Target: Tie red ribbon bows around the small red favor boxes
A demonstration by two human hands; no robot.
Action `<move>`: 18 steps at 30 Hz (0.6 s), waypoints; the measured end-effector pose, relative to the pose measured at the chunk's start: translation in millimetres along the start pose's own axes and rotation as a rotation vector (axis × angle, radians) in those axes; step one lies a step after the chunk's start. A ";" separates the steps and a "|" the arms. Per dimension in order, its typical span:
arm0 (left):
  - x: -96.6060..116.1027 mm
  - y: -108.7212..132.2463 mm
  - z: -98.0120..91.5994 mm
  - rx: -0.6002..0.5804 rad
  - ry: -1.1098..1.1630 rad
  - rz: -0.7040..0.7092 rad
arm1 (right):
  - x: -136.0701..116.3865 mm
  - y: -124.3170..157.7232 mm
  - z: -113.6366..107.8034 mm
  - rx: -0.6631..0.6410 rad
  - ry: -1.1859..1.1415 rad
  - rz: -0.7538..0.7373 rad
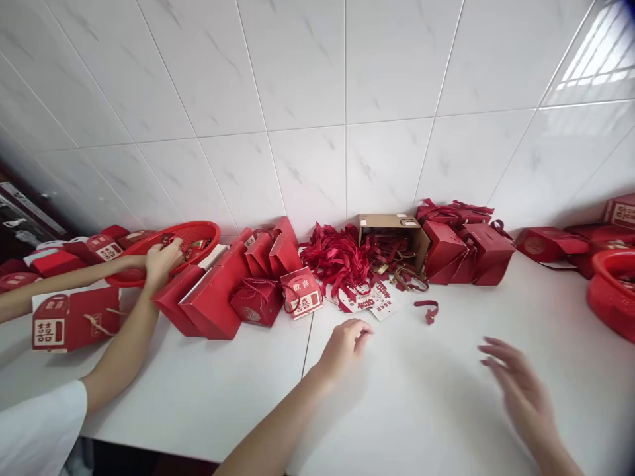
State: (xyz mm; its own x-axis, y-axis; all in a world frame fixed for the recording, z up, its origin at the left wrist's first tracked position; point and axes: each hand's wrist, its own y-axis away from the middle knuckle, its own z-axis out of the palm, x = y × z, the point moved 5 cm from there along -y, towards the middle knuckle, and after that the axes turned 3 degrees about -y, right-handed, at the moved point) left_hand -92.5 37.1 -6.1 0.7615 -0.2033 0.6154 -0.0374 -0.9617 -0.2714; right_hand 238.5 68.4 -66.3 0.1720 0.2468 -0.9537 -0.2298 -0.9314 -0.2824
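My left hand [344, 347] is just above the white table, in front of the printed cards [381, 301]. Its fingers are loosely curled, with a gap between thumb and forefinger and nothing visible in it. To the right, my right hand [523, 390] hovers over the tabletop, fingers apart and holding nothing, slightly blurred. Between and beyond the hands lies a short dark red ribbon strap [429, 311]. Behind it, a cardboard box [391, 221] lies on its side, ribbon straps spilling out. A pile of red ribbons [335, 258] sits beside this box.
On the left, another person's hands [161, 261] reach into a red plastic basket [203, 228]. Red gift boxes [213, 307] stand in front of the basket; more boxes [461, 254] are right of the cardboard box. Another red basket [608, 297] is at the right edge. A tiled wall [307, 172] backs the table.
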 end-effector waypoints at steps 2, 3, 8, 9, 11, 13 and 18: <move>-7.4 -6.7 -8.2 0.028 0.002 -0.027 | -32.7 32.3 44.4 -0.315 0.142 -0.196; -15.4 -13.8 -11.5 0.051 -0.006 -0.058 | -45.7 49.2 65.8 -0.475 0.171 -0.254; -41.0 -43.1 -9.0 0.048 -0.016 -0.136 | -84.1 98.5 121.5 -0.824 0.153 -0.348; -36.5 -39.7 -8.7 0.047 -0.008 -0.132 | -86.6 99.0 122.1 -0.803 0.156 -0.348; -17.1 -19.6 -10.9 0.042 0.017 -0.107 | -89.7 95.3 115.4 -0.694 0.175 -0.354; 11.9 14.8 -13.9 -0.003 0.065 -0.047 | -93.6 94.5 106.4 -0.614 0.196 -0.397; 75.7 92.9 -25.5 -0.004 0.380 0.211 | -107.6 115.1 108.6 -0.727 0.001 -0.440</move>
State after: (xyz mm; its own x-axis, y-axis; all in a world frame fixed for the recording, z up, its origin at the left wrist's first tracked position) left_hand -54.9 -72.3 34.1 0.4444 -0.4482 0.7756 -0.1702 -0.8923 -0.4181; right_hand 89.5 -36.3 -7.4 0.1023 0.6266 -0.7726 0.5309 -0.6912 -0.4903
